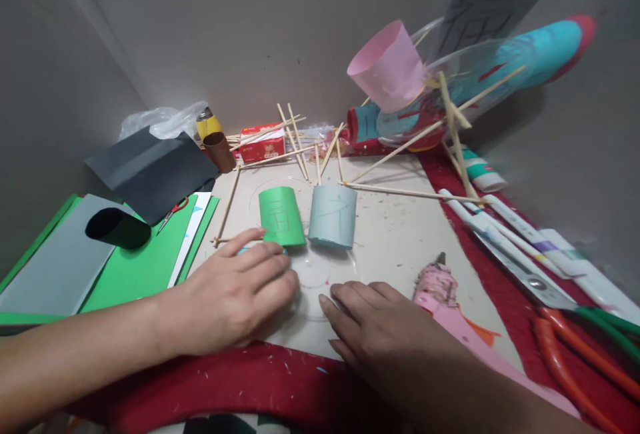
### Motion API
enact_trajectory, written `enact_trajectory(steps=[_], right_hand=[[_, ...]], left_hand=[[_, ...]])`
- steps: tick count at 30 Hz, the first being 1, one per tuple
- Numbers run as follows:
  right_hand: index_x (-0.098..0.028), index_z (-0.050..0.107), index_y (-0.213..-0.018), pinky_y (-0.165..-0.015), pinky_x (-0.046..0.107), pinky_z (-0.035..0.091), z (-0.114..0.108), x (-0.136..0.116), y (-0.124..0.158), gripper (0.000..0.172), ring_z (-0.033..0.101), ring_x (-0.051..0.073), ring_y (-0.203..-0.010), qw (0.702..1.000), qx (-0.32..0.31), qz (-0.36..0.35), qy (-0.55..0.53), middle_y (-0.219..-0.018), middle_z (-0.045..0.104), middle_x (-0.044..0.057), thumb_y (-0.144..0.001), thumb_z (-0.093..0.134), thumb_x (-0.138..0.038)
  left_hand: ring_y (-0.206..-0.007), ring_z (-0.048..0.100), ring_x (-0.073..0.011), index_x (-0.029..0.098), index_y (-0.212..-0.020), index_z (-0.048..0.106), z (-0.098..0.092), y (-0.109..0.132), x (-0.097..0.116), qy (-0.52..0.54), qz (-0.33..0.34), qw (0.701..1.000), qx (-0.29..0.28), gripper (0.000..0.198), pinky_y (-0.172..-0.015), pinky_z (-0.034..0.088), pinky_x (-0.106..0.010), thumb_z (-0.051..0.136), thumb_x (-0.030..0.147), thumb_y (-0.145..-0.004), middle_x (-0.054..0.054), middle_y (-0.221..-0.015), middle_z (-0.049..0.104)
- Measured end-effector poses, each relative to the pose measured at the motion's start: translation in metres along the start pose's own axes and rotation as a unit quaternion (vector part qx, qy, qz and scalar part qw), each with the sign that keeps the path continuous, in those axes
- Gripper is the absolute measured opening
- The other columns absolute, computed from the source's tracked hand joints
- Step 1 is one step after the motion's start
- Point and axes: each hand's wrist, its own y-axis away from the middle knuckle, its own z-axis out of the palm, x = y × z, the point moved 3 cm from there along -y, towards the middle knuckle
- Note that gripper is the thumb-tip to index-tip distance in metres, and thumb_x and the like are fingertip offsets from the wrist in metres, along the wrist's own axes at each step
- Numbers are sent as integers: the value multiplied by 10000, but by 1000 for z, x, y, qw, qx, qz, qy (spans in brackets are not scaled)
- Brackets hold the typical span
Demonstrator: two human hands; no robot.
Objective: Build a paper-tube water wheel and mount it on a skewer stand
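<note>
A green paper tube [281, 217] with pen-drawn marks stands beside a pale blue-grey paper tube [333, 217], also marked. Both are on or just behind a clear plastic disc [345, 267] lying on the pale board. My left hand [250, 287] reaches in palm down, fingers apart and slightly bent, its fingertips beside the lower edge of the green tube. Whether they touch it I cannot tell. A bit of blue shows under those fingers, mostly hidden. My right hand [375, 321] rests low, fingers stretched out near the disc's front edge, holding nothing visible.
Right of my right hand lies a pink glue gun [440, 294]; beyond it are large scissors [537, 284] and markers [525, 241]. A stick frame [400, 154] carries a pink paper cup [387, 67]. At left are green sheets [135, 274], a black tube [120, 227] and small scissors [173, 214].
</note>
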Motion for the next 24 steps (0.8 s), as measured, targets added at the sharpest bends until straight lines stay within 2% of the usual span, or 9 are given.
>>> enact_trajectory(steps=[3,7,14,20,24], right_hand=[[-165,601,-983,-673,364,348,-2,-1,0,139,541,222,-759,1000,-16,-1,4,-879,654,74,-850,567,-143],[-160,604,-1003,-689,347,359,-2,0,1,154,560,221,-799,1000,-16,3,10,-927,672,89,-849,597,-166],[-173,621,-959,-685,353,345,0,-1,0,223,553,225,-766,1000,-12,-2,18,-891,686,66,-748,692,-185],[-194,604,-952,-681,356,334,0,-2,0,193,541,220,-758,999,-22,-3,38,-873,674,58,-786,686,-250],[-197,616,-925,-682,354,334,0,-2,-1,221,533,218,-746,999,-23,2,40,-869,678,59,-749,730,-266]], left_hand=[[-1157,585,-276,123,-1195,576,4,21,-9,-2,-70,997,20,319,-1117,348,-486,563,320,-945,-130,-1214,673],[-1185,578,-310,113,-1275,528,20,30,-12,-15,-92,996,12,459,-1089,380,-524,575,417,-934,-172,-1265,636],[-1109,602,-305,105,-1283,513,31,25,-18,-7,-100,995,4,483,-1059,401,-524,598,384,-898,-169,-1201,638],[-1061,607,-294,92,-1259,519,31,26,-18,-9,-94,995,9,443,-1042,410,-509,580,346,-900,-157,-1140,651],[-1040,611,-292,100,-1248,523,31,25,-18,-13,-96,995,2,428,-1024,425,-507,580,328,-891,-158,-1136,655]])
